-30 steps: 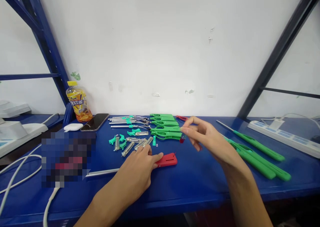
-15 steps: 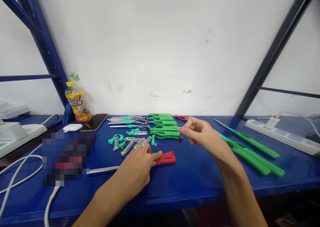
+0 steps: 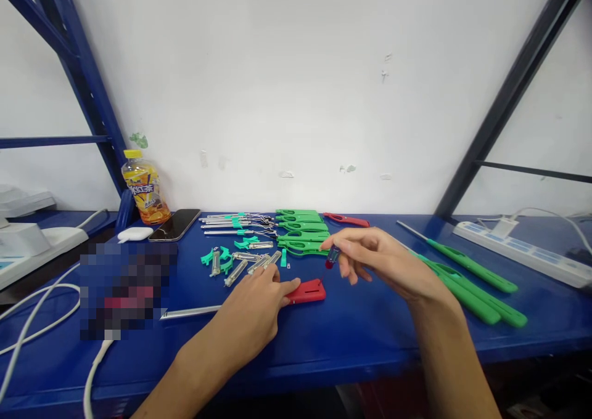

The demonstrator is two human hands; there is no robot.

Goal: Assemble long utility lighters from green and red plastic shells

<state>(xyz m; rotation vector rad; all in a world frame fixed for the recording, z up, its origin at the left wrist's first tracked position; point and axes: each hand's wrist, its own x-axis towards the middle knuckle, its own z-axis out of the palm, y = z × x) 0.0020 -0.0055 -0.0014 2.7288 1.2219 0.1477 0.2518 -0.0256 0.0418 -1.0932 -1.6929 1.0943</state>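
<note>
My left hand (image 3: 256, 299) holds a red long-necked lighter (image 3: 309, 291) down on the blue table, fingers closed about its body. The lighter's metal tube (image 3: 192, 312) points left, and a thin wire sticks up at its right end. Just above that end, my right hand (image 3: 370, 259) pinches a small dark part with a red tip (image 3: 332, 257) between thumb and fingers. Beyond my left hand lie several clear fuel tanks (image 3: 236, 273) and teal triggers (image 3: 225, 260). Green lighter shells (image 3: 303, 227) are lined up behind.
Metal tubes with wires (image 3: 231, 225) lie at the back, near a phone (image 3: 176, 225) and a drink bottle (image 3: 146, 191). A red shell (image 3: 346, 220) rests by the wall. Green lighters (image 3: 469, 265) lie right, beside a power strip (image 3: 522, 249). A cable (image 3: 90, 376) crosses the left side.
My right hand has moved slightly down and its fingers have shifted on the small part, which shows more now. My left hand and the red lighter stay in place.
</note>
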